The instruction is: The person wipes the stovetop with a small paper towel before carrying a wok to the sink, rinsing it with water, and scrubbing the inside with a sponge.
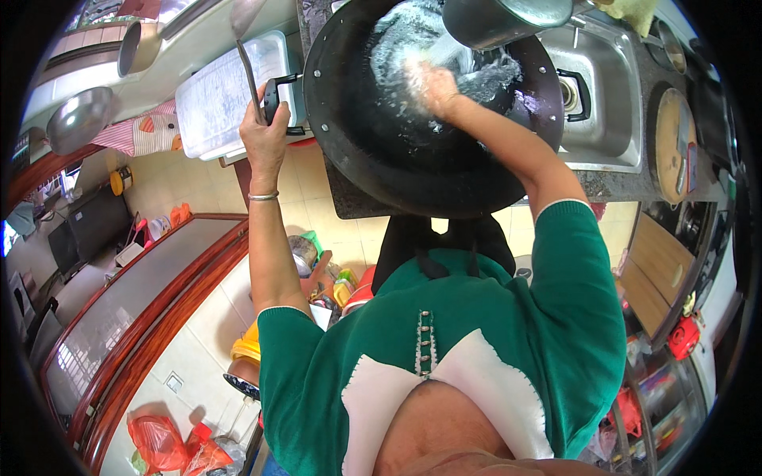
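Observation:
A large black wok (417, 172) spans the upper middle, its left part over the counter edge and its right side over the sink. My left hand (265, 134) grips the wok's left black handle (274, 98); a thin dark strip (247, 71) also passes through its fingers, and I cannot tell what it belongs to. Inside the wok, my right hand (434, 89) is down in white suds (411, 35) and is blurred. Whether it holds anything is hidden by foam. The right wok handle (577, 95) juts over the sink.
A stainless steel sink (613, 131) lies at right. A metal pot (506, 21) overhangs the wok's far edge. A round wooden chopping board (670, 131) with knives is farther right. Left of the wok is a translucent plastic bin (220, 95). A metal bowl (80, 119) is beyond it.

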`<state>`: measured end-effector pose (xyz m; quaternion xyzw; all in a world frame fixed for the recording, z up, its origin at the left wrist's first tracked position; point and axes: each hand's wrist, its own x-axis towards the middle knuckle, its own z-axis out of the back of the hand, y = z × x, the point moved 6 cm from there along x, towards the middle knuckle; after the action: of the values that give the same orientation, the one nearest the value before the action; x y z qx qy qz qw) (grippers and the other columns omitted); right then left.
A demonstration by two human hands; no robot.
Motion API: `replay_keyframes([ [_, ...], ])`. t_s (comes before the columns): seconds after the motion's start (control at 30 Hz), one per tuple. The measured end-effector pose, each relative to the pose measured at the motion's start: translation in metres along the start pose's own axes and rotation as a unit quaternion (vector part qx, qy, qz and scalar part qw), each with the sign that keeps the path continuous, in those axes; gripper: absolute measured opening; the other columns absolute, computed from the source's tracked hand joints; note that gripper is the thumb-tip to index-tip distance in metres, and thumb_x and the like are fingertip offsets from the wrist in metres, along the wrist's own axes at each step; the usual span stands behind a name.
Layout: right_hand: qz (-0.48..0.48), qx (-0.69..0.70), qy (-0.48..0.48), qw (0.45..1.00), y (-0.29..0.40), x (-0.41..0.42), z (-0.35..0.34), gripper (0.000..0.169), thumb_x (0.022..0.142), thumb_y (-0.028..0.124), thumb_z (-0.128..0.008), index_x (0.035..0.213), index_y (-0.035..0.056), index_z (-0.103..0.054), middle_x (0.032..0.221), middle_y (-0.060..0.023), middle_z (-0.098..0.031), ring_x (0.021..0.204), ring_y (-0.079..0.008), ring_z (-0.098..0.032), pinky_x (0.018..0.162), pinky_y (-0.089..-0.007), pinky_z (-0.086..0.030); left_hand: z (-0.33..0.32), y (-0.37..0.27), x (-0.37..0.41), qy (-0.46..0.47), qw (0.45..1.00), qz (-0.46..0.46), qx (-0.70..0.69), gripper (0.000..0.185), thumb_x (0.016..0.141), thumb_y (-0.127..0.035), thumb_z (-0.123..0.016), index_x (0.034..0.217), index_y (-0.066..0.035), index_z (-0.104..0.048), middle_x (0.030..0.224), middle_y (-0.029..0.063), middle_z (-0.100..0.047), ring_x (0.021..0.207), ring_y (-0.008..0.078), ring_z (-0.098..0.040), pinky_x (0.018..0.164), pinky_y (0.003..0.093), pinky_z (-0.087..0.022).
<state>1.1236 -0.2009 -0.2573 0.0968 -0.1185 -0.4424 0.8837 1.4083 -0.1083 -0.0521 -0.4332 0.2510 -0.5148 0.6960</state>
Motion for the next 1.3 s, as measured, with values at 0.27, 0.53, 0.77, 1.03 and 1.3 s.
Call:
replay_keyframes([
  [0.27, -0.106, 0.083, 0.105, 0.985, 0.097, 0.003, 0.059, 0.034, 0.083, 0.017, -0.053, 0.112, 0.0021, -0.044, 0.090, -0.0208, -0.068, 0.078, -0.0332, -0.070, 0.066, -0.0451, -0.055, 0.002, -0.004, -0.006, -0.007, 1.000, 0.002, -0.014, 0.037, 0.085, -0.006, -0.065, 0.119, 0.006, -0.059, 0.083, -0.0006, -0.059, 0.069, 0.0044, -0.052, 0.059, 0.0201, -0.043],
  [0.53, -0.073, 0.149, 0.149, 0.975, 0.141, -0.044, 0.078, 0.027, 0.084, 0.015, -0.056, 0.105, 0.0054, -0.042, 0.081, -0.0195, -0.069, 0.073, -0.0364, -0.069, 0.063, -0.0474, -0.054, 0.006, -0.008, -0.007, -0.030, 0.999, -0.018, 0.037, 0.039, 0.081, -0.012, -0.067, 0.117, 0.004, -0.062, 0.081, 0.0040, -0.064, 0.067, 0.0083, -0.056, 0.064, 0.0256, -0.048],
  [0.77, 0.022, -0.027, 0.218, 0.975, 0.062, -0.113, 0.096, 0.039, 0.078, 0.014, -0.063, 0.109, 0.0101, -0.040, 0.070, -0.0121, -0.066, 0.062, -0.0306, -0.069, 0.049, -0.0429, -0.051, 0.011, -0.012, -0.006, 0.000, 0.998, -0.008, 0.058, 0.040, 0.081, -0.014, -0.066, 0.117, 0.005, -0.062, 0.085, 0.0083, -0.067, 0.074, 0.0123, -0.060, 0.071, 0.0283, -0.049],
  [1.03, 0.037, -0.205, 0.214, 0.954, -0.059, -0.107, 0.100, 0.033, 0.082, 0.013, -0.059, 0.110, 0.0119, -0.042, 0.078, -0.0102, -0.068, 0.073, -0.0279, -0.070, 0.063, -0.0385, -0.052, 0.012, -0.008, -0.001, 0.001, 0.998, -0.021, 0.062, 0.043, 0.082, -0.015, -0.068, 0.119, 0.006, -0.060, 0.089, 0.0091, -0.068, 0.077, 0.0122, -0.061, 0.075, 0.0283, -0.050],
  [1.3, 0.036, -0.180, 0.181, 0.966, -0.087, -0.012, 0.068, 0.030, 0.087, 0.013, -0.051, 0.116, 0.0148, -0.053, 0.108, -0.0166, -0.064, 0.091, -0.0292, -0.067, 0.084, -0.0443, -0.048, 0.004, -0.004, 0.003, 0.012, 1.000, -0.016, -0.008, 0.042, 0.084, -0.008, -0.066, 0.122, 0.008, -0.057, 0.089, 0.0031, -0.064, 0.077, 0.0071, -0.056, 0.069, 0.0226, -0.048],
])
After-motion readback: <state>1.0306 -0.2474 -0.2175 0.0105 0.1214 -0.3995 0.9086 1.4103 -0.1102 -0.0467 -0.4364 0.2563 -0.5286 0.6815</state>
